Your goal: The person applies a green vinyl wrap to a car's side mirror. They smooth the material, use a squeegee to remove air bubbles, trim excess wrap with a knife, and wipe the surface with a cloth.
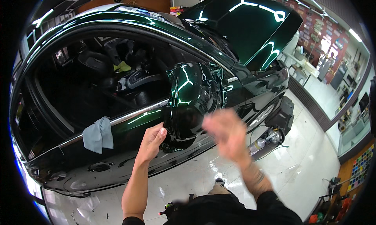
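From where I stand, the L hand (152, 143) is closed, thumb pressed on curled fingers right by the lower L edge of the glossy green film (185, 86); prob. pinching it, tho the edge itself is hard to make out. The R hand (228, 134) is a blur just off the other side, so can't tell if it's gripping anything. Betw. & above them, the side mirror (188, 119) sits on the dark car (129, 164) w/ the film draped round it, creased on the R & bunched underneath. To do it well, I'd say: even tension L vs. R, take slack out bit by bit, lift & re-lay any crease b4 pressing down, esp. at tight curves, & don't overstretch. Further out, a grey-blue cloth (98, 135) hangs over the window trim (137, 112), a yellow-green cloth (122, 67) lies inside, black-and-silver equipment (275, 135) stands on the floor (309, 154), & the hood (239, 33) is up.
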Tool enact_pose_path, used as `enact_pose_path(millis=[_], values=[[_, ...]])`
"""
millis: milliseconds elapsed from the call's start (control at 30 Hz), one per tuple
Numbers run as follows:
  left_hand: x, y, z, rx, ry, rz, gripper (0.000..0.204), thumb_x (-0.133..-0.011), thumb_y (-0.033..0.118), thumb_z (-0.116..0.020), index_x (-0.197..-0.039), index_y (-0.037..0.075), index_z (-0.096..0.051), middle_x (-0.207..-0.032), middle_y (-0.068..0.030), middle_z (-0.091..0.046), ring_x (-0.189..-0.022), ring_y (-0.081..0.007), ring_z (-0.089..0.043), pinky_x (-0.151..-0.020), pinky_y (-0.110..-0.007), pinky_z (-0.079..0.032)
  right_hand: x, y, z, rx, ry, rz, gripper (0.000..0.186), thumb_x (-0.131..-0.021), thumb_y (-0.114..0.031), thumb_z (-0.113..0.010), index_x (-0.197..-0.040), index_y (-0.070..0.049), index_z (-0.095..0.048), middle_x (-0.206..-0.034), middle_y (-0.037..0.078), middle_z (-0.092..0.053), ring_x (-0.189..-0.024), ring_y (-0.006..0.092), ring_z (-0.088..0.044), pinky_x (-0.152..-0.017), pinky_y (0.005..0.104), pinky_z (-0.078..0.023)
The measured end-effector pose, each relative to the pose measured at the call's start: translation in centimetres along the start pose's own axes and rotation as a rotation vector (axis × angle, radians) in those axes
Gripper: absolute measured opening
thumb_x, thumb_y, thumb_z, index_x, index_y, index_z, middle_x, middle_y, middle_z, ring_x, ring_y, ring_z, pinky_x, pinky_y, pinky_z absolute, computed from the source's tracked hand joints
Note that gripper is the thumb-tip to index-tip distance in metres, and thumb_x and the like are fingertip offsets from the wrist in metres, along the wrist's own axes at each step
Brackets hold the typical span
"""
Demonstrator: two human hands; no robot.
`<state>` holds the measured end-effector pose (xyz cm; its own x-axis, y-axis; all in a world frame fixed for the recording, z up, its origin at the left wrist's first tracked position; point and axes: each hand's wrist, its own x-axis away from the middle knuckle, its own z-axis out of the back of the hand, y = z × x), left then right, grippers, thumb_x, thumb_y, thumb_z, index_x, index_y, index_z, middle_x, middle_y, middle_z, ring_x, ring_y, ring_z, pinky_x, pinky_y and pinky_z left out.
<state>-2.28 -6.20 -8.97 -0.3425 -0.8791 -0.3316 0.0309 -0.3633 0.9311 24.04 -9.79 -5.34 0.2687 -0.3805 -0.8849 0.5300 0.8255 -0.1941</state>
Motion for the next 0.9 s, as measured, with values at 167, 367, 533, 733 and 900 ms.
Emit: enact_pose_path(millis=[167,367,533,733,900], values=[[-1.4,-2.8,-0.7,0.010,-0.037,-0.080,0.063,-0.101,0.064,-0.041,-0.077,0.006,-0.041,-0.071,0.0057,-0.026,-0.067,-0.0094,-0.023,-0.060,-0.027,-0.025,-7.0,8.1,0.0,0.110,-0.076,-0.204,0.032,-0.082,0.005,-0.064,-0.110,-0.009,-0.074,-0.099,0.013,-0.066,-0.093,0.0306,-0.065,-0.079,0.0373,-0.052],[-1.4,-3.5,-2.2,0.126,0.122,-0.047,0.054,-0.105,0.056,-0.041,-0.082,0.007,-0.045,-0.079,0.0074,-0.032,-0.072,-0.0067,-0.026,-0.062,-0.026,-0.023,9.2,-4.0,-7.4,-0.082,-0.195,-0.353,0.053,-0.066,0.003,-0.060,-0.115,-0.011,-0.073,-0.104,0.010,-0.068,-0.099,0.0294,-0.065,-0.083,0.0399,-0.054],[-0.2,-3.9,0.1,0.034,0.177,-0.047,0.044,-0.101,0.048,-0.055,-0.098,0.005,-0.051,-0.093,0.0000,-0.045,-0.085,-0.0107,-0.041,-0.076,-0.027,-0.033,4.9,-0.8,-1.1,-0.451,0.145,-0.420,0.028,-0.079,0.007,-0.065,-0.105,-0.002,-0.071,-0.104,0.012,-0.070,-0.092,0.0234,-0.068,-0.082,0.0360,-0.055],[4.9,0.9,-3.6,-0.345,0.621,-0.482,0.048,-0.097,0.025,-0.067,-0.131,-0.006,-0.051,-0.122,-0.0160,-0.059,-0.111,-0.0241,-0.061,-0.092,-0.036,-0.049,-0.7,1.8,3.6,-0.412,0.246,-0.408,0.017,-0.081,-0.008,-0.068,-0.098,-0.003,-0.068,-0.088,0.010,-0.064,-0.079,0.0205,-0.063,-0.072,0.0334,-0.050],[9.1,0.1,-11.1,-0.530,0.249,-0.224,0.061,-0.096,0.050,-0.063,-0.120,-0.006,-0.059,-0.122,-0.0155,-0.058,-0.113,-0.0248,-0.057,-0.096,-0.036,-0.044,9.2,-5.7,-1.4,-0.913,-0.119,-0.646,0.023,-0.090,-0.012,-0.063,-0.106,0.000,-0.052,-0.100,0.020,-0.058,-0.094,0.0431,-0.058,-0.079,0.0477,-0.047]])
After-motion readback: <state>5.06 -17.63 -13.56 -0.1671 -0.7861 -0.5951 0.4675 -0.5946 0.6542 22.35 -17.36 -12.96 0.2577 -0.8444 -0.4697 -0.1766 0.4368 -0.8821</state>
